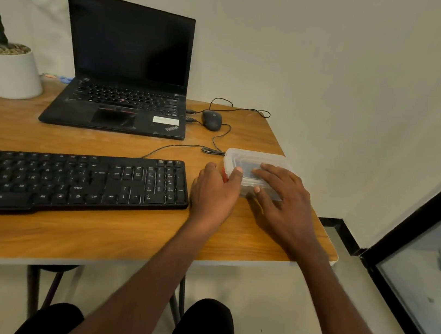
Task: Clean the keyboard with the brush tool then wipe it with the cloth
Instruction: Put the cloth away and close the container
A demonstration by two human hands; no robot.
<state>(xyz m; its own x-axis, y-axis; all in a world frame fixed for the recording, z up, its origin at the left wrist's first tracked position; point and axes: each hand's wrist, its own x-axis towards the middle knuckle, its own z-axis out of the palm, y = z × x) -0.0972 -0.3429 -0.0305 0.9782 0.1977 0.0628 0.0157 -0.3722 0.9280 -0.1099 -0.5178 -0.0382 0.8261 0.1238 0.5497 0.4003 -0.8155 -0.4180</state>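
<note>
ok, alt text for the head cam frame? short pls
Both hands rest on a lidded clear plastic container at the right of a wooden desk, beside a black keyboard. Behind sit an open laptop, a wired mouse and a potted plant.

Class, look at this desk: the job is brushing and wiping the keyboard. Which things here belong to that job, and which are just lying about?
Belongs to the job:
- black keyboard
- lidded plastic box, held by the left hand and right hand; contents unclear

Just lying about:
- laptop
- mouse
- potted plant
</note>
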